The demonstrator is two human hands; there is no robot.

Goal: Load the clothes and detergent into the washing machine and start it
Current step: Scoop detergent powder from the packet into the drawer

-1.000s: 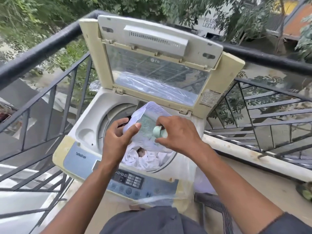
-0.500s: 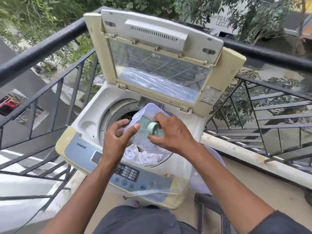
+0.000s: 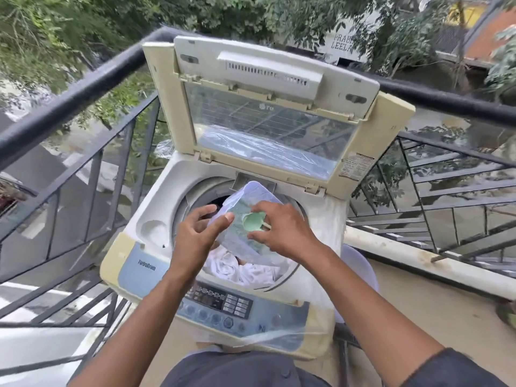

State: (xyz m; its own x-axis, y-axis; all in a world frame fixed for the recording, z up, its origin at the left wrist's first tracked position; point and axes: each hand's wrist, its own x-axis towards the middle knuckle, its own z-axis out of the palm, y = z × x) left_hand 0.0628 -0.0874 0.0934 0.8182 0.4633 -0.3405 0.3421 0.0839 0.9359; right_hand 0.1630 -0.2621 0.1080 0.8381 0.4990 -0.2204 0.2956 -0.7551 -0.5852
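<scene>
I have my left hand [image 3: 195,238] over the open drum of the washing machine [image 3: 156,219], thumb and fingers curled round the near-left edge of a clear detergent bag [image 3: 243,199], which hangs tilted above the tub mouth. My right hand [image 3: 282,230], just right of the left one, pinches a small pale green scoop [image 3: 252,222] against the bag's face; the scoop's bowl turns up toward me.

Directly below both hands lie the white clothes [image 3: 245,269], bunched in the near half of the drum. Beyond the hands the far part of the drum opening is dark and unfilled. The lid [image 3: 265,107] stands raised past the bag, its lower edge close behind the bag's top corner, so room upward and away is limited there.

Toward me from the hands runs the control panel [image 3: 223,303], covered by loose clear plastic film. Left of my left hand the machine's top has a shallow round recess, then the black railing [image 3: 69,99] close along that side. Right of my right hand the machine's edge drops to balcony floor [image 3: 432,308], with more railing beyond.
</scene>
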